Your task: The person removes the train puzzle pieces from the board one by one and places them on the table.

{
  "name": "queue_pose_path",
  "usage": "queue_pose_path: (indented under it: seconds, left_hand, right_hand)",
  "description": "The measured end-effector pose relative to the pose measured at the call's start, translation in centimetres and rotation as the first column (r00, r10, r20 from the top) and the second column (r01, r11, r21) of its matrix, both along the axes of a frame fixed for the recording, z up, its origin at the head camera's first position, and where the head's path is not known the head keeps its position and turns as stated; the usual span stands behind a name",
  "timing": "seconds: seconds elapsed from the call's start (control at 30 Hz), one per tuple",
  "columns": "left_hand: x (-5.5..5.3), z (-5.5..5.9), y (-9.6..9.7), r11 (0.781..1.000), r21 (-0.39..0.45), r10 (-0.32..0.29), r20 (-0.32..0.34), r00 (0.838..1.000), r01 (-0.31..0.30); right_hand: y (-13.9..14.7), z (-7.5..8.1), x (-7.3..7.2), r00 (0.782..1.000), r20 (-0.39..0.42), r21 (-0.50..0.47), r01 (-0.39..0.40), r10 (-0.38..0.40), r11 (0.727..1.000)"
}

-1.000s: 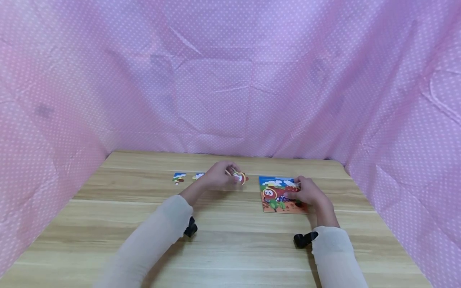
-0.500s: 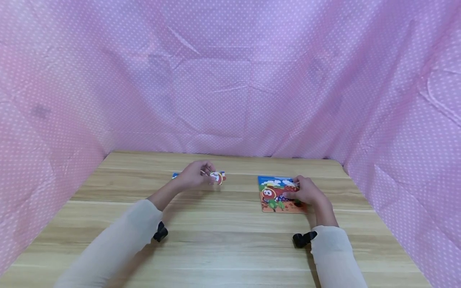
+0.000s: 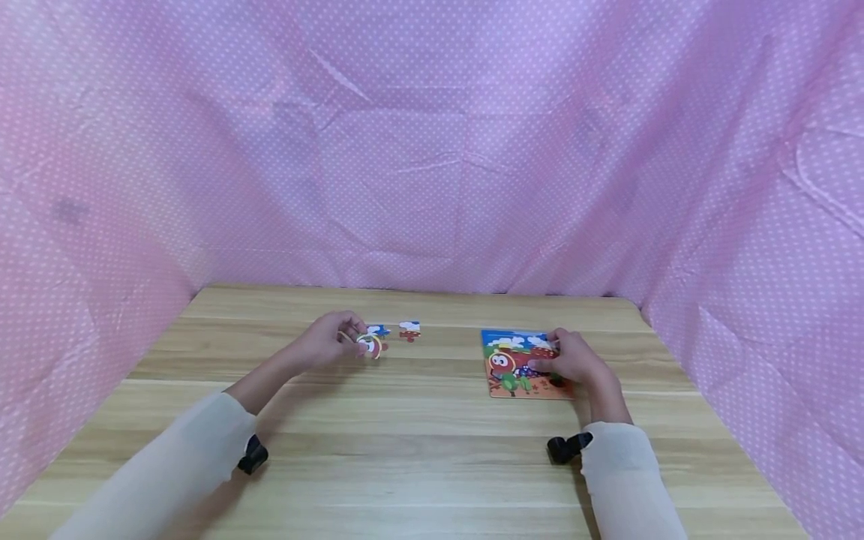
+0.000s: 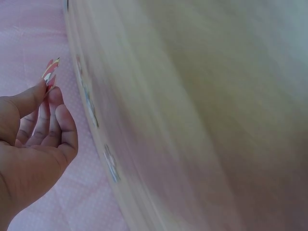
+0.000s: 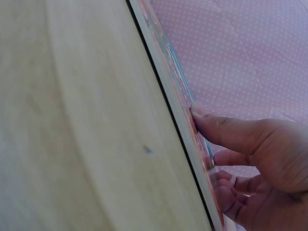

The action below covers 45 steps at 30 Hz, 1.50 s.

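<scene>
Head view is on my monitor; what do I have at left?

Your left hand (image 3: 331,339) pinches a red puzzle piece (image 3: 370,346) between thumb and fingertip, and the left wrist feed shows it raised off the wood. Just beyond it lies a blue-and-white piece (image 3: 379,330), with a red-and-white piece (image 3: 409,331) slightly to its right.

And at right?

I read the right hand (image 3: 574,358) resting on the right side of a bright picture board (image 3: 516,367), which lies flat. Gripping or merely pressing, I can't tell.

Describe the surface and the room for me.

Pale table (image 3: 418,450), streaked grain running left to right. Pink cloth (image 3: 432,165) with white dots hangs along the far, left and right sides, creased and folded, brighter at left.
</scene>
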<state>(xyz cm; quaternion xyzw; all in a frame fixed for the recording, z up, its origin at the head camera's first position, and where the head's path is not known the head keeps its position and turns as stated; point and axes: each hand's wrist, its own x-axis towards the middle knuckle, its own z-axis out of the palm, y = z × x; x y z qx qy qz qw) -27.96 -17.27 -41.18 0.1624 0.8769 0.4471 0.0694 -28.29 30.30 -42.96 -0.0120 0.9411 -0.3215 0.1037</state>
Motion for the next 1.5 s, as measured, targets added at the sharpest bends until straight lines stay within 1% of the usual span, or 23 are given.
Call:
queue_pose_path:
  seconds: [0.13,0.23,0.4,0.57,0.63,0.8,0.9,1.17,1.3,1.4,1.5]
  left_hand:
    - [0.7,-0.4,-1.6,1.0,-0.012,0.005,0.001,1.0,-0.005]
    - [1.2,-0.7,-2.7,1.0,-0.01,0.011,0.019,1.0,-0.011]
    - [2.0,-0.7,-4.1,1.0,-0.001,0.023,0.06,0.998,-0.023]
    - [2.5,-0.7,-5.2,0.999,-0.015,0.04,0.068,0.997,-0.039]
    - [2.6,-0.9,-5.6,0.999,-0.028,0.038,0.059,0.998,-0.037]
    - [2.3,-1.5,-6.5,0.999,-0.024,0.023,0.036,0.999,-0.022]
    - [2.3,-1.6,-6.8,1.0,-0.018,0.024,0.037,0.999,-0.024]
    - [2.3,-1.9,-7.0,0.999,-0.006,0.04,0.09,0.995,-0.039]
    - [2.2,-2.1,-7.0,0.999,-0.017,0.038,0.072,0.997,-0.037]
    - [2.1,-2.0,-7.0,0.998,-0.041,0.046,0.06,0.997,-0.043]
    - [2.0,-1.9,-6.8,0.996,-0.064,0.066,0.075,0.995,-0.061]
  right_hand:
    - [-0.1,0.0,0.0,1.0,-0.002,0.0,0.003,-0.003,1.0]
    - [-0.2,0.0,0.0,1.0,-0.009,0.009,-0.001,0.001,1.0]
    - [-0.2,-0.1,0.1,0.999,-0.029,0.026,-0.014,0.015,1.0]
    - [-0.1,-0.2,0.1,0.999,-0.046,0.035,-0.026,0.028,0.999]
    - [-0.1,-0.2,0.0,0.999,-0.045,0.032,-0.026,0.028,0.999]
    - [-0.2,-0.4,0.0,0.999,-0.029,0.017,-0.013,0.013,1.0]
    - [-0.1,-0.4,0.0,1.0,-0.025,0.013,-0.009,0.009,1.0]
    - [0.0,-0.4,-0.1,1.0,-0.018,0.011,-0.004,0.004,1.0]
    - [0.0,-0.4,-0.1,0.999,-0.03,0.015,-0.013,0.013,1.0]
    - [0.1,-0.4,-0.2,0.999,-0.044,0.028,-0.025,0.026,0.999]
    - [0.2,-0.4,-0.3,0.999,-0.038,0.024,-0.025,0.026,0.999]
